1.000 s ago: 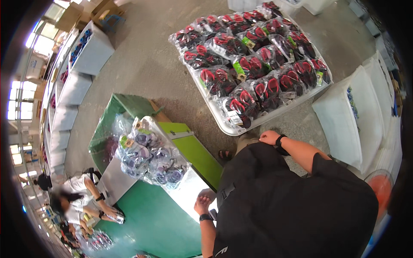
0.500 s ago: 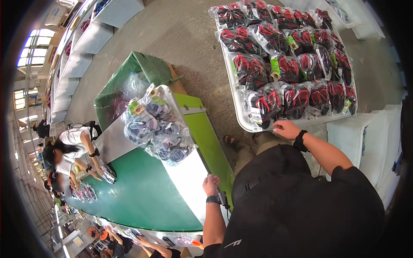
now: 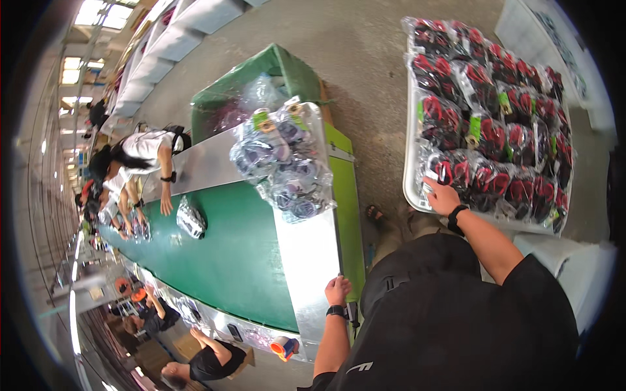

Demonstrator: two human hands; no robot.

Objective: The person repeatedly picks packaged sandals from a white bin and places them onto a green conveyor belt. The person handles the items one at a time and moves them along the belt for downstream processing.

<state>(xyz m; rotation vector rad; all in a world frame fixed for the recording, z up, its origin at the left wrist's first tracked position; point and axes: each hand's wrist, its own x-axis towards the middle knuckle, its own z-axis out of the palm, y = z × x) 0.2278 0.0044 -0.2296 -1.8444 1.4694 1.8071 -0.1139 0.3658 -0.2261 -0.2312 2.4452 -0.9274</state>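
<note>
1. Bagged red-and-black shoes (image 3: 495, 140) fill the pale tray (image 3: 412, 171) standing on the concrete floor to the person's right; the right hand (image 3: 443, 195) lies on the pack at the tray's near left corner, fingers curled down over the clear wrapping, though whether it grips the pack cannot be told.
2. Compared with half a second ago, that hand has slid from the tray's near edge to its left corner, and the whole view has swung so the tray sits farther right and the conveyor takes up more of the middle.
3. The left hand (image 3: 338, 290), a dark watch at its wrist, stays where it was, fingers closed over the edge of the conveyor's metal end plate (image 3: 306, 254).
4. A heap of clear bags holding purple-grey shoes (image 3: 283, 163) rests on that plate beside the green belt (image 3: 228, 254), as before; small green and tan tags show at the top of the heap.
5. On the tray, green tags hang from several packs near its middle, and a white tag shows just left of the right hand.
6. One more clear bag (image 3: 191, 218) lies alone on the belt, near the outstretched hand of a co-worker in a white top (image 3: 147, 153).
7. Behind the heap stands a green bin (image 3: 261, 72) with loose clear plastic inside.
8. Other people bend over the belt farther down the line, at the left and lower left.
</note>
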